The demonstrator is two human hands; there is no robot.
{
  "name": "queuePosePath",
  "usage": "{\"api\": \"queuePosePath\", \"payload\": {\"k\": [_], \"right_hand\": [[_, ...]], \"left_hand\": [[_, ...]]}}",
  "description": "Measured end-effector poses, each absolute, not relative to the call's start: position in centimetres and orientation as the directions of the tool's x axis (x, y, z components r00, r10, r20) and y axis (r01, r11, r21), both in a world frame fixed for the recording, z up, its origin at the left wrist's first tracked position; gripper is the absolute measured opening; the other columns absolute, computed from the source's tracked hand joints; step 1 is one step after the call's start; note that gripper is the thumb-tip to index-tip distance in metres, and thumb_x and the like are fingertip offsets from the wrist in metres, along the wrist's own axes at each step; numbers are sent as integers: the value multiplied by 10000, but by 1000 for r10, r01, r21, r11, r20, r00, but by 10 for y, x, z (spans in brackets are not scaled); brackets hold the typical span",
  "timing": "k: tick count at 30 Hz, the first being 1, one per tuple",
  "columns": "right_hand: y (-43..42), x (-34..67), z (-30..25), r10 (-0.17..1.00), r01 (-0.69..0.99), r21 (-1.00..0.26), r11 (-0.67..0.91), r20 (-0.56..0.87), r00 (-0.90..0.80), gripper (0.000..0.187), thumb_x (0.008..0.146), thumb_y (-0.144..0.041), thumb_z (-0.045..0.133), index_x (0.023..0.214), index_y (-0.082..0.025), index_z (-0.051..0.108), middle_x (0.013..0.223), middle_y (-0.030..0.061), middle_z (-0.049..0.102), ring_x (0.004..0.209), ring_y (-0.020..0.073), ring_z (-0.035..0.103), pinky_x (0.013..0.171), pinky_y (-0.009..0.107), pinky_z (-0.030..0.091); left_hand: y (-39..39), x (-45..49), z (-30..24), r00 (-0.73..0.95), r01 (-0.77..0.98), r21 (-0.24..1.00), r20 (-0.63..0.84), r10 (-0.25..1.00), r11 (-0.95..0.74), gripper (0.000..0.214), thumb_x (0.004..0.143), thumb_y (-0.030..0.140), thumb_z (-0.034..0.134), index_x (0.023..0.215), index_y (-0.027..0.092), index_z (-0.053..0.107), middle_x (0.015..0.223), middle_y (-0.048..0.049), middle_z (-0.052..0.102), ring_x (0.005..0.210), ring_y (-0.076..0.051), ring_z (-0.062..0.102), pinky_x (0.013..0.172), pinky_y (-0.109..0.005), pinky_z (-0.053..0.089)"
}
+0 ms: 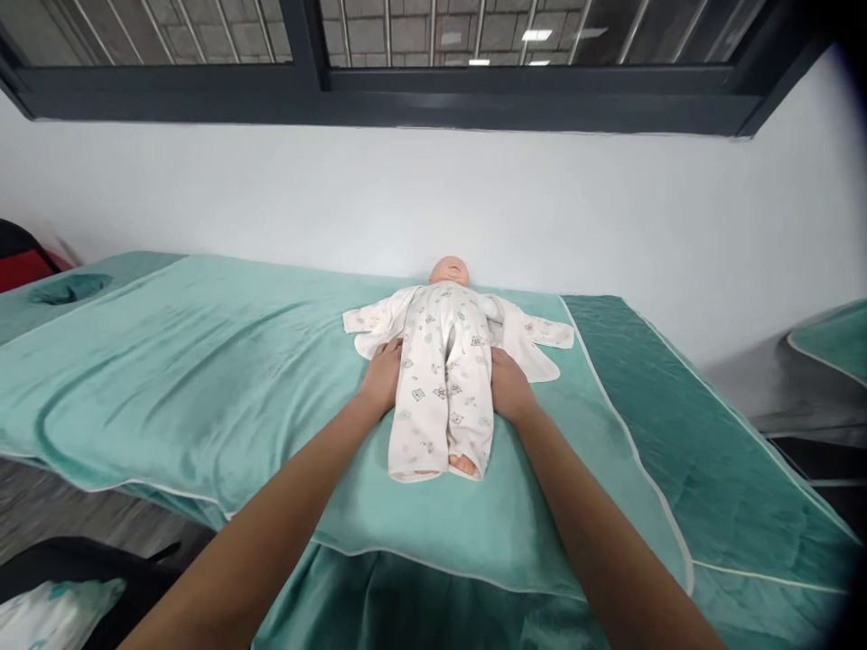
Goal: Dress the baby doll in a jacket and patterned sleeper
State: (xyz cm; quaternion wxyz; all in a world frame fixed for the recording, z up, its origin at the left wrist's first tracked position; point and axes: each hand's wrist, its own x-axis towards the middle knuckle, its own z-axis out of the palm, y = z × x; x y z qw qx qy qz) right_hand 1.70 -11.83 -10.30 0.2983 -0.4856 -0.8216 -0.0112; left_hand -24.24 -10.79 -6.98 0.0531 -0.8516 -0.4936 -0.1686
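Observation:
A baby doll [450, 270] lies on its back on the green bed cover, its head towards the wall. White printed baby trousers [440, 352] cover its body and legs, reaching nearly up to the neck. One foot [464, 464] shows at the right leg opening. Beneath the doll, a white baby jacket [525, 338] lies spread open with both sleeves out to the sides. My left hand [384, 375] is closed at the left side edge of the trousers. At the opposite edge, my right hand [509, 384] grips the cloth. Several fingertips are hidden by the fabric.
The green cover [203, 361] spreads over a massage bed with a face hole [71, 288] at the left. Behind are a white wall [406, 199] and a barred window. A black chair with a printed cloth [60, 614] stands at the lower left.

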Motion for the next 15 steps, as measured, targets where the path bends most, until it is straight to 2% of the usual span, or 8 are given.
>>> {"api": "queuePosePath", "payload": {"k": [4, 9, 12, 15], "right_hand": [[-120, 17, -106, 783, 793, -253, 554, 482, -393, 279, 895, -228, 506, 1093, -159, 691, 1136, 138, 614, 1087, 279, 518, 927, 399, 417], [-122, 15, -104, 803, 806, -252, 536, 448, -394, 287, 898, -275, 522, 1096, -140, 679, 1100, 159, 630, 1048, 297, 542, 875, 411, 431], [-122, 14, -103, 809, 793, -304, 527, 466, -358, 360, 892, -298, 538, 1204, -142, 630, 1211, 167, 622, 1129, 305, 547, 932, 419, 435], [-120, 14, -103, 818, 764, -381, 520, 480, -318, 427, 872, -333, 568, 1253, -144, 601, 1233, 166, 639, 1147, 317, 571, 971, 443, 443]], "left_hand": [[-142, -248, -73, 503, 816, 131, 318, 804, -563, 371, 871, 287, 554, 1220, 191, 633, 1187, -135, 660, 1136, -291, 576, 991, -406, 432], [-144, -242, -69, 509, 767, 249, 324, 797, -591, 449, 853, 329, 585, 1278, 184, 578, 1367, -133, 585, 1245, -294, 541, 1098, -415, 394], [-134, -230, -63, 515, 729, 344, 294, 805, -592, 435, 823, 311, 609, 1241, 196, 596, 1348, -106, 606, 1238, -287, 550, 1084, -399, 425], [-123, -219, -61, 473, 718, 439, 262, 841, -541, 411, 807, 296, 611, 1205, 193, 616, 1271, -94, 657, 1169, -284, 593, 1028, -393, 479]]}}
